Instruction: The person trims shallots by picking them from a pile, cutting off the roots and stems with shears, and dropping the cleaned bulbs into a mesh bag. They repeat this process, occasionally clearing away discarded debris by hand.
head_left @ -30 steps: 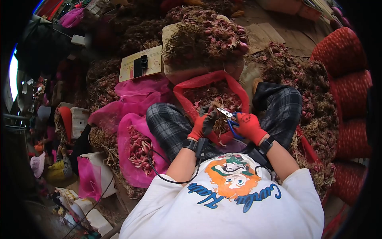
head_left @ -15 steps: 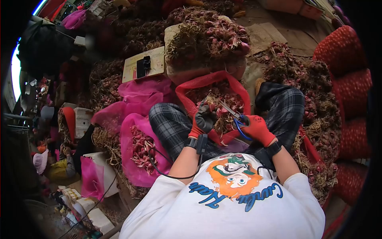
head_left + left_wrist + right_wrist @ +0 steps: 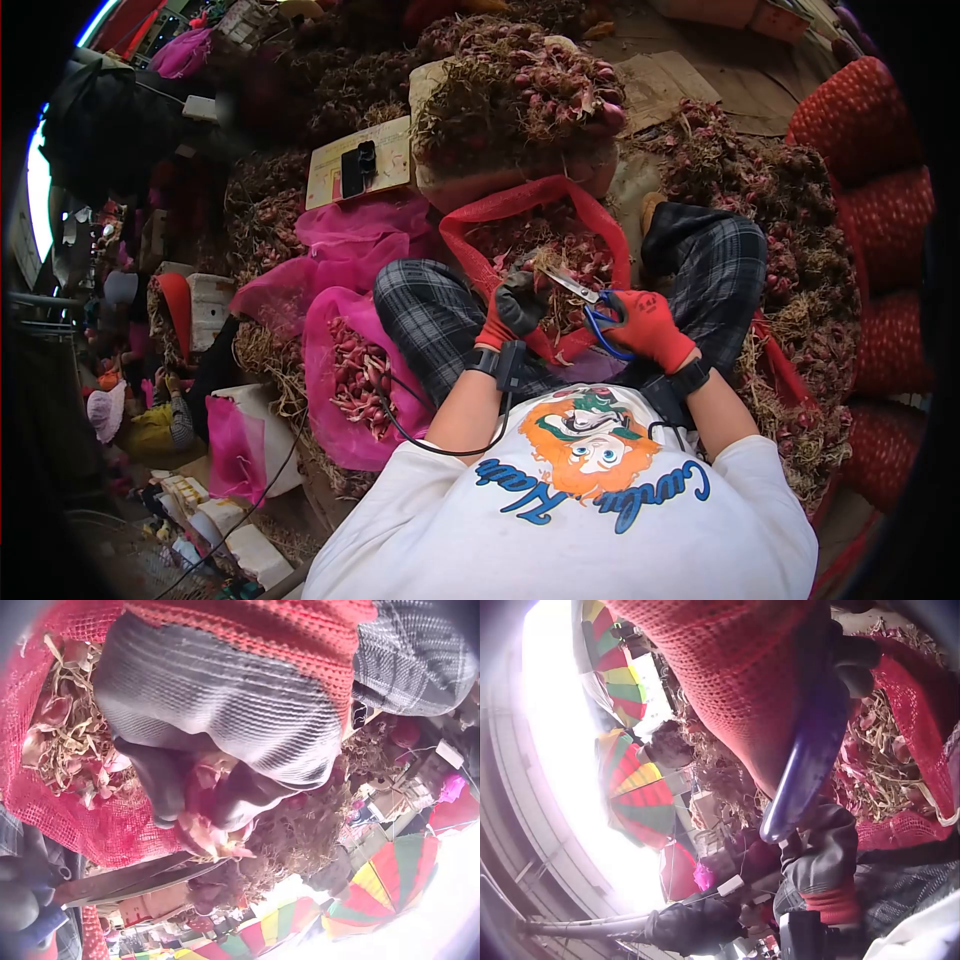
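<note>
Left grip around shallot

We record one floor, bearing: heap of dry-topped shallots; flattened cardboard; pink mesh bag, shallot-filled; pale block.

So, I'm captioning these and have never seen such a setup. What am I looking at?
No robot here: a seated person works in gloves. One camera, worn on the head, looks down; the other two pictures come from the left and right wrists. The left hand pinches a reddish bulb, probably a shallot; the right hand holds blue-handled scissors, blades close by. Between the legs, a red mesh bag contains bulbs and dry scraps. Beside the left leg, a pink mesh bag holds more bulbs.
</note>
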{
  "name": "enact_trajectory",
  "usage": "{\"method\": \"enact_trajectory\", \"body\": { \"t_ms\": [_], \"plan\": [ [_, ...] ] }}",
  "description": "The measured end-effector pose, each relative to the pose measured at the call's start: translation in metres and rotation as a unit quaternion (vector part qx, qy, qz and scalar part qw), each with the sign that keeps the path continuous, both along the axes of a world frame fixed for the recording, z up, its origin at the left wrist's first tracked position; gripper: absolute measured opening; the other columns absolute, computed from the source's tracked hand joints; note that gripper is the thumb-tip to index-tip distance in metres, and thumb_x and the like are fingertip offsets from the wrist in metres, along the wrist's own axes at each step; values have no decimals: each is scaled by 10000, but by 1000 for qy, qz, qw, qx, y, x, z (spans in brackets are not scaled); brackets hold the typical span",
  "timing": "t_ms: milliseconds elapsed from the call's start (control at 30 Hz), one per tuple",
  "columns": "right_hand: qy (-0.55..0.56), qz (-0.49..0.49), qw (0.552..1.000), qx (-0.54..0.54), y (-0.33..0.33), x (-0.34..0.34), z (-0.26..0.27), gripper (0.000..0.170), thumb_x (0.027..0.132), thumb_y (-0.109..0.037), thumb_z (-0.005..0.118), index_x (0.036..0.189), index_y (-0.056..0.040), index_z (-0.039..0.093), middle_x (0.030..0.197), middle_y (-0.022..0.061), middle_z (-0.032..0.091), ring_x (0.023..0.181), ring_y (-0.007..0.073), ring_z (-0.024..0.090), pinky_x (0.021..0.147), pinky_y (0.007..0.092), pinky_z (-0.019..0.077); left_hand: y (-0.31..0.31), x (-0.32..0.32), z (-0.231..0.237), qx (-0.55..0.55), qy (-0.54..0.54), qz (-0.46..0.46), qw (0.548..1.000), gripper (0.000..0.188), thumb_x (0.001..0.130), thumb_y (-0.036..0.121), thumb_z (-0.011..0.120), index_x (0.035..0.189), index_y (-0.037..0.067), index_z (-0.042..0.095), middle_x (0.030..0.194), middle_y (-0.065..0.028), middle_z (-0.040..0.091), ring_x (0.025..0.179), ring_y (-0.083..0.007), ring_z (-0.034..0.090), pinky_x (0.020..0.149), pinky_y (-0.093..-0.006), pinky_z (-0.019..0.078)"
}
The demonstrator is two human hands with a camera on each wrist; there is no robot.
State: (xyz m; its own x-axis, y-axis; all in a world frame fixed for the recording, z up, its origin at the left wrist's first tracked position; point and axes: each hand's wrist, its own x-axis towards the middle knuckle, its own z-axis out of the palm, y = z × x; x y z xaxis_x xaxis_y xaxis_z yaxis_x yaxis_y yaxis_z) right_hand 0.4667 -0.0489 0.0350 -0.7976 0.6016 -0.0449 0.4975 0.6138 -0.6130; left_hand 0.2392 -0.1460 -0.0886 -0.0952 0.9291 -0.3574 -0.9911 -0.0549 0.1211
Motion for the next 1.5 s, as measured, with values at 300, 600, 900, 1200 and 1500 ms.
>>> {"method": "enact_trajectory", "body": {
  "t_ms": [300,600,900,1200,1500],
  "plan": [
    [-49,-3,997,51,3,-8,-14,416,716,-453,636,869,-69,587,789,130,616,763,302,618,671,390,478,2,0,-7,15,32,-22,999,139,882,158,541,1010,114,574,921,-5,631,828,-144,594,768,-314,491],
    [-112,-14,993,32,-13,-32,-17,528,751,-510,593,913,-9,554,833,165,609,789,311,621,709,387,483,-1,10,7,33,379,-17,925,157,876,140,562,1025,94,542,969,-11,590,906,-149,555,759,-259,461],
    [-122,21,991,59,-6,-25,-17,570,755,-522,584,944,12,520,910,198,592,845,315,611,728,390,480,-1,2,50,42,714,-94,693,185,882,59,522,1066,75,513,912,-11,545,790,-124,533,673,-243,434],
    [-159,27,986,49,-2,-24,-34,429,729,-435,639,873,-45,533,797,157,619,763,311,625,678,397,479,-3,0,47,-7,290,-137,947,235,902,96,510,1131,86,462,881,11,486,797,-107,523,707,-225,453],
    [-76,-76,991,-83,4,-19,-46,500,760,-500,613,988,-56,588,860,149,648,808,338,626,708,425,478,8,8,36,-56,391,29,918,456,893,-2,505,1317,116,384,1082,-17,460,904,-141,548,802,-270,491]
  ]
}}
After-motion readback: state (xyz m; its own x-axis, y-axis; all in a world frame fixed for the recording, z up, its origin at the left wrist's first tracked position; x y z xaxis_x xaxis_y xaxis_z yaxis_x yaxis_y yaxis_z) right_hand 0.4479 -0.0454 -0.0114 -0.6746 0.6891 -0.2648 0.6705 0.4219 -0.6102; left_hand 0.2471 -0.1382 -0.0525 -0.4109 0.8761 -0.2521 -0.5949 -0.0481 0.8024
